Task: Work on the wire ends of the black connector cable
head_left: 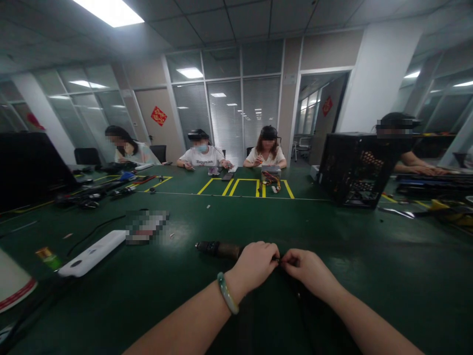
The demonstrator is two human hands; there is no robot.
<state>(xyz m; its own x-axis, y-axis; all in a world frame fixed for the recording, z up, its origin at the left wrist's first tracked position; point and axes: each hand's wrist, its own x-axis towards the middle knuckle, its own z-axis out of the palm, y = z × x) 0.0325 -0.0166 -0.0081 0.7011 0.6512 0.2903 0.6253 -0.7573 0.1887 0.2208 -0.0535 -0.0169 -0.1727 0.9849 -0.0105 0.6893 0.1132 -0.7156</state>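
Observation:
My left hand [256, 264], with a pale green bangle [227, 294] on the wrist, is closed in a pinch near the middle of the green table [192, 315]. Facing it, almost touching, my right hand [305, 271] also pinches. Between the fingertips is something small and dark, too small to name. Behind my left hand lies a dark cylindrical tool [218, 249], its metal tip pointing left and its other end hidden by the hand. A dark, thin shape hangs or lies below my right hand, hard to make out.
On the left are a white power strip [94, 254], a blurred flat object [147, 227], a small green bottle [49, 258] and a white container [13, 281]. A black computer case [354, 170] stands at the back right. Several people sit around the table, with cables and parts before them.

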